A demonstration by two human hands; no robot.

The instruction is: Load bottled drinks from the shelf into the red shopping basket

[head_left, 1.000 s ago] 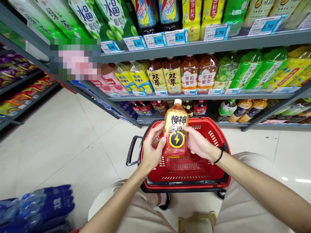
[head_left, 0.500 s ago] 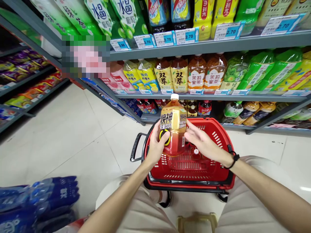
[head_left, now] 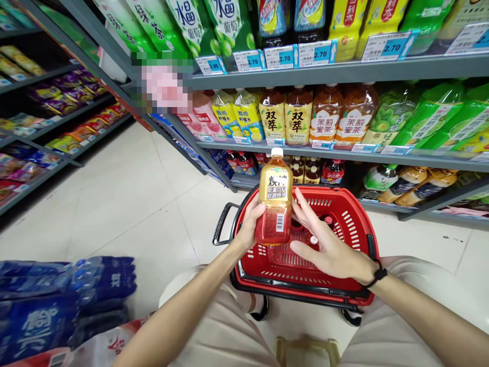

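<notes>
My left hand (head_left: 251, 220) is closed around the left side of a large drink bottle (head_left: 274, 206) with a white cap and a yellow-to-red label. It holds the bottle upright, with the block of small print and the barcode facing me. My right hand (head_left: 328, 251) is open, thumb and fingers apart, at the bottle's right side; whether the fingertips touch it I cannot tell. Below both hands stands a red shopping basket (head_left: 359, 232) with black handles. Partly behind my right hand, a few dark bottles (head_left: 314, 239) show inside it.
Drink shelves (head_left: 290, 74) with several rows of bottles and price tags face me. Shrink-wrapped blue water packs (head_left: 42, 306) lie at the lower left. A snack shelf (head_left: 69, 127) stands across the tiled floor (head_left: 133, 214). A small stool (head_left: 305, 351) is between my legs.
The bottle has been turned, so its barcode side now faces me. My right hand has opened and come away from the bottle's side. My view has shifted slightly left.
</notes>
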